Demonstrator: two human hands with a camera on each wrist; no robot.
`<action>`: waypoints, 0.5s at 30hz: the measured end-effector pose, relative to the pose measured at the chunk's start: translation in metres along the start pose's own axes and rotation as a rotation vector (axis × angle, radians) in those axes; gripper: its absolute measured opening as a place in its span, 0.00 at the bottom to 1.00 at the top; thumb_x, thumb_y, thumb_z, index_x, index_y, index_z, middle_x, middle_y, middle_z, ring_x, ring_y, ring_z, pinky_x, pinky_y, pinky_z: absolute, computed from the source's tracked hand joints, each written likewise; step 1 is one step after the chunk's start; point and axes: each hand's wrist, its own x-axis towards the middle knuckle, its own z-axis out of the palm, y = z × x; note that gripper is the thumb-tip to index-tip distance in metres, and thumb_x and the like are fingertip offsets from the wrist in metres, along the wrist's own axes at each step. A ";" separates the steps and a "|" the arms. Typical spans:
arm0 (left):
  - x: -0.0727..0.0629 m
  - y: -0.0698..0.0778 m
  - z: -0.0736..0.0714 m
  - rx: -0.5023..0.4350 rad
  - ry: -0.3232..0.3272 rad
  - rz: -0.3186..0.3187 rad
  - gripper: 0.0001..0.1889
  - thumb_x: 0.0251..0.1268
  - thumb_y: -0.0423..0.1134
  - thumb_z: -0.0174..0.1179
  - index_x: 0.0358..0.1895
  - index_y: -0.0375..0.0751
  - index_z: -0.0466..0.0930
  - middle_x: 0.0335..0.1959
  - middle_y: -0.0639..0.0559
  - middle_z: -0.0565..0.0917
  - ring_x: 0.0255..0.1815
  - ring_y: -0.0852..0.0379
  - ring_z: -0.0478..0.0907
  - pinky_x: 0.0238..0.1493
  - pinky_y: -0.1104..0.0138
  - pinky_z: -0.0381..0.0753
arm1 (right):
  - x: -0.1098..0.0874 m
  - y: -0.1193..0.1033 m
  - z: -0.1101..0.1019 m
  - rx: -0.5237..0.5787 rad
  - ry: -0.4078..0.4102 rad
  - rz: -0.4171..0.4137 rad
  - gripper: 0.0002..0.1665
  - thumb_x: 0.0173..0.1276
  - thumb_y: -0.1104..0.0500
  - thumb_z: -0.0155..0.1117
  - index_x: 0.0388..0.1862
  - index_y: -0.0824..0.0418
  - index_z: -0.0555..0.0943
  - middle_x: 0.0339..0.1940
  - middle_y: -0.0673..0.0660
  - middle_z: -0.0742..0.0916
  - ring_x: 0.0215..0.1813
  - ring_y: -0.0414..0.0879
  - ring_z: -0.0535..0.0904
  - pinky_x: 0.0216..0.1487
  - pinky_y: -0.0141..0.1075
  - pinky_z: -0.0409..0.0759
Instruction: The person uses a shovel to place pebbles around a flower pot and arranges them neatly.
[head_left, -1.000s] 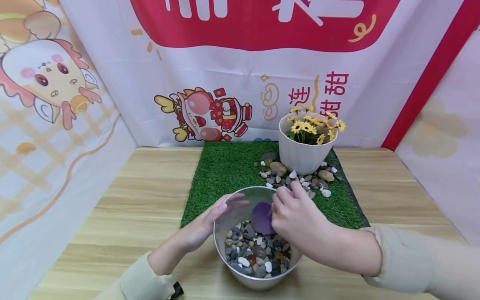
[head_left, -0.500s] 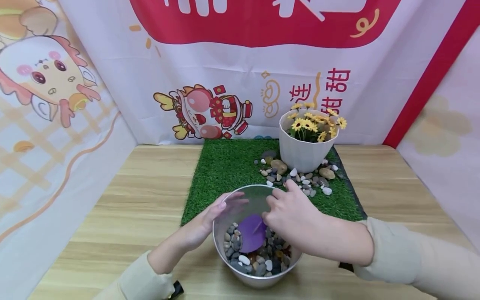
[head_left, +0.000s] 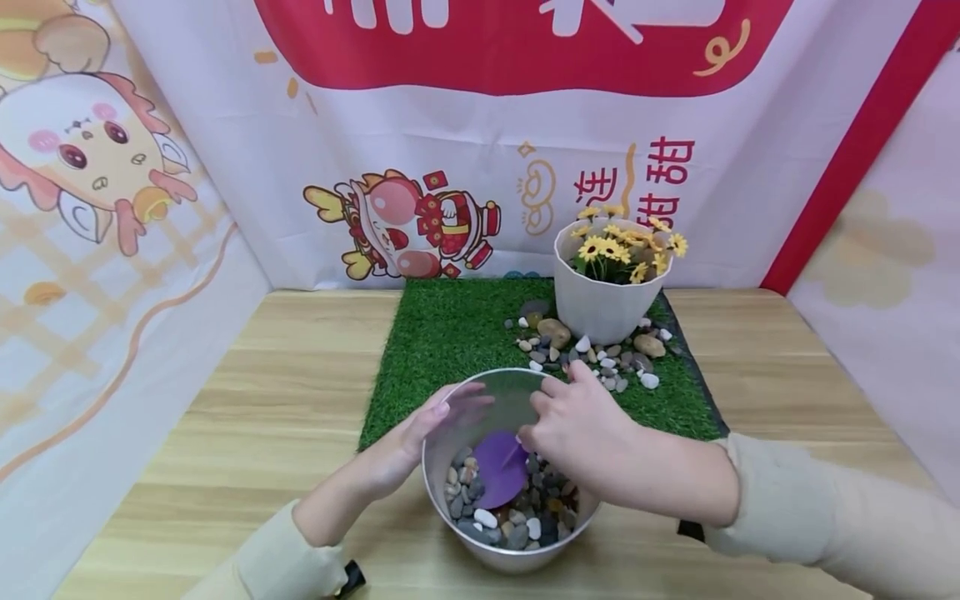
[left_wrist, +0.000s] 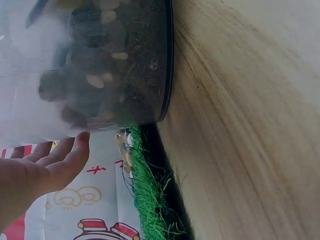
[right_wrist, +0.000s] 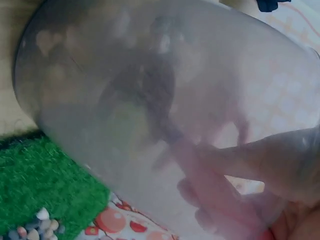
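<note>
In the head view a translucent bucket (head_left: 510, 561) stands upright, with mixed pebbles (head_left: 517, 533) inside. My right hand (head_left: 581, 433) reaches over its rim and grips a small shovel with a round purple blade (head_left: 501, 473). The blade lies tilted among the pebbles. Through the cloudy wall, the right wrist view shows the shovel's pinkish handle (right_wrist: 202, 175) in the curled fingers. My left hand (head_left: 408, 437) rests against the bucket's left outer side, fingers extended. Dark soil-like bits and stones show through the bucket's lower wall (left_wrist: 100, 65) in the left wrist view.
Behind the bucket lies a green artificial turf mat (head_left: 450, 333). At its back right stands a white pot (head_left: 607, 308) of yellow flowers (head_left: 618, 246), with loose pebbles (head_left: 600, 358) around its base. A printed cloth (head_left: 480, 125) hangs behind the wooden table (head_left: 300, 375).
The purple blade has moved down and left into the pebbles, the right hand going slightly left with it. Over the last half second it barely shifts. The left hand stays at the bucket.
</note>
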 end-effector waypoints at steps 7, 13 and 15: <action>0.000 -0.001 0.000 -0.002 0.004 -0.001 0.32 0.85 0.52 0.26 0.81 0.38 0.49 0.78 0.38 0.64 0.78 0.40 0.60 0.78 0.42 0.51 | 0.001 0.000 0.000 0.041 -0.005 -0.007 0.15 0.48 0.54 0.83 0.37 0.41 0.92 0.27 0.48 0.84 0.29 0.44 0.71 0.34 0.40 0.67; -0.001 -0.002 0.000 0.004 0.005 -0.011 0.32 0.85 0.53 0.26 0.82 0.39 0.49 0.78 0.38 0.64 0.78 0.40 0.60 0.77 0.41 0.52 | -0.003 0.007 0.002 0.161 0.081 -0.018 0.14 0.48 0.51 0.83 0.34 0.35 0.91 0.26 0.43 0.83 0.30 0.40 0.74 0.34 0.38 0.66; -0.001 -0.002 0.000 0.008 0.002 -0.013 0.32 0.85 0.53 0.26 0.82 0.40 0.50 0.78 0.39 0.64 0.78 0.40 0.60 0.77 0.42 0.53 | -0.006 0.010 0.004 0.211 0.130 -0.013 0.10 0.50 0.48 0.82 0.32 0.35 0.91 0.25 0.41 0.83 0.30 0.39 0.75 0.33 0.37 0.65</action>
